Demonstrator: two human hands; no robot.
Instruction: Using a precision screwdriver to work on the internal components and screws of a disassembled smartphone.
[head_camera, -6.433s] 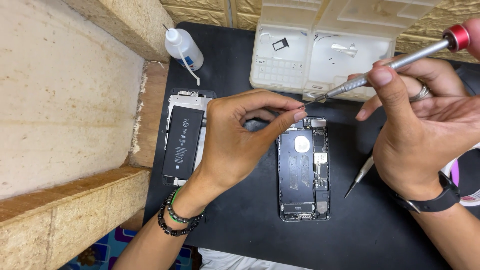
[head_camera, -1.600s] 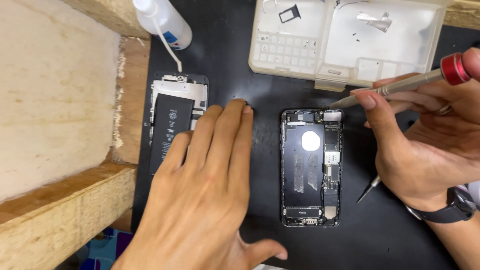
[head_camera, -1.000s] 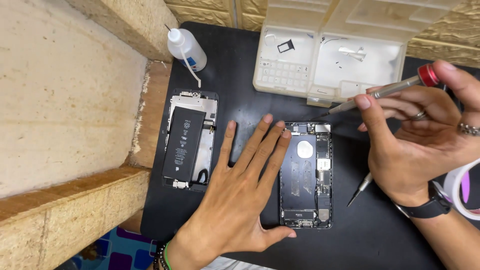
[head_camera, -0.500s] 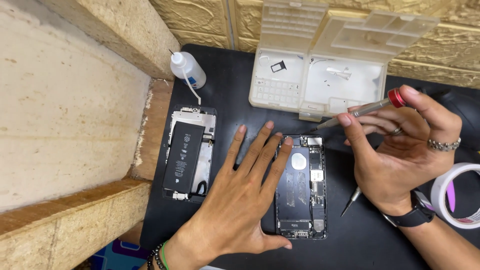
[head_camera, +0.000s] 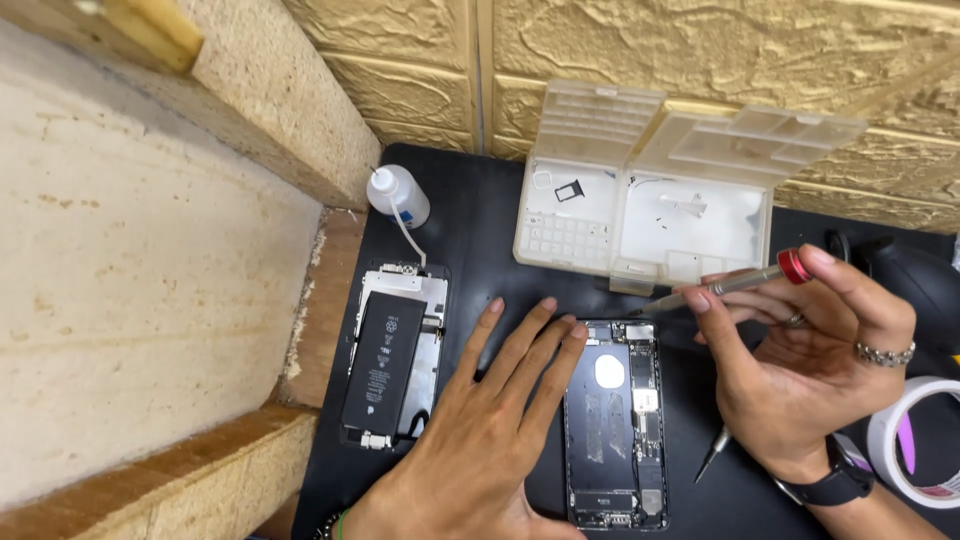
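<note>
Slim metal screwdriver (head_camera: 725, 287), red-capped

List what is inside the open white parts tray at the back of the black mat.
The parts tray holds a small dark card-slot frame in its left half and a few tiny screws and a metal piece in the right. Its front right corner is covered by the screwdriver.

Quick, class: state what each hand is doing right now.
Left hand: open, flat on the black mat, fingertips at the opened phone.
Right hand: closed on the red-capped screwdriver.
</note>
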